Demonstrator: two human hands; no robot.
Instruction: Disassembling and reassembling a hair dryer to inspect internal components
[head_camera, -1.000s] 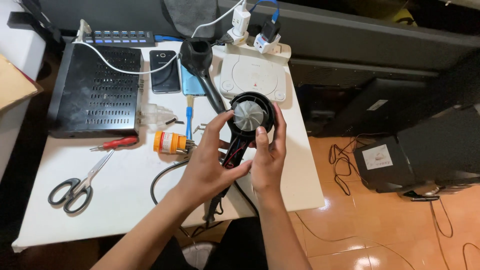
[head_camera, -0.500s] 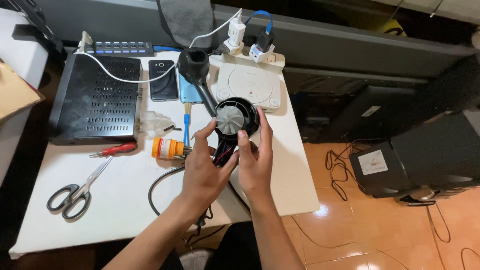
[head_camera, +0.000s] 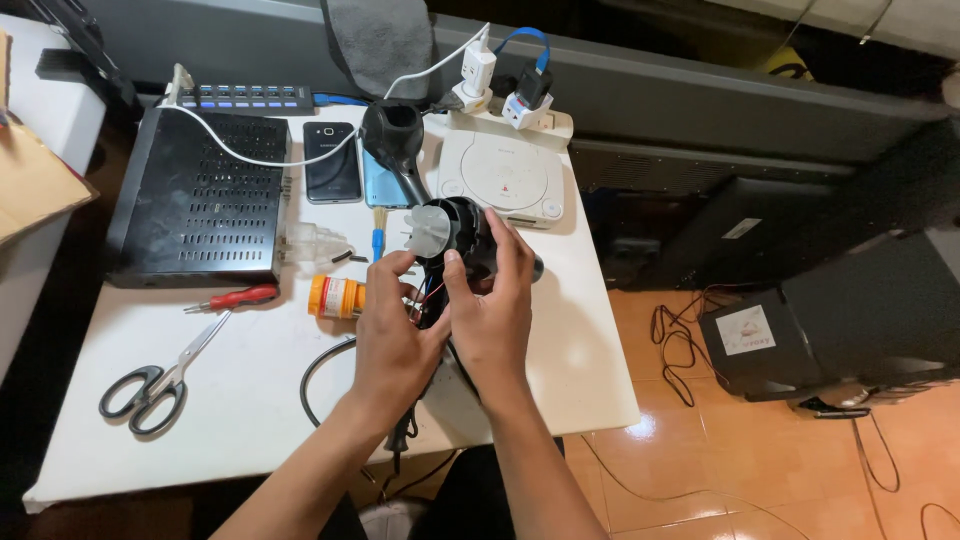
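Over the white table (head_camera: 250, 400), left hand (head_camera: 395, 335) and right hand (head_camera: 495, 310) are both gripping a black motor unit (head_camera: 455, 235); orange bottle (head_camera: 335, 297), red screwdriver (head_camera: 235, 298), scissors (head_camera: 150, 385) lying just left.

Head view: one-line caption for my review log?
Both hands, left hand and right hand, hold an opened black hair dryer over a white table.
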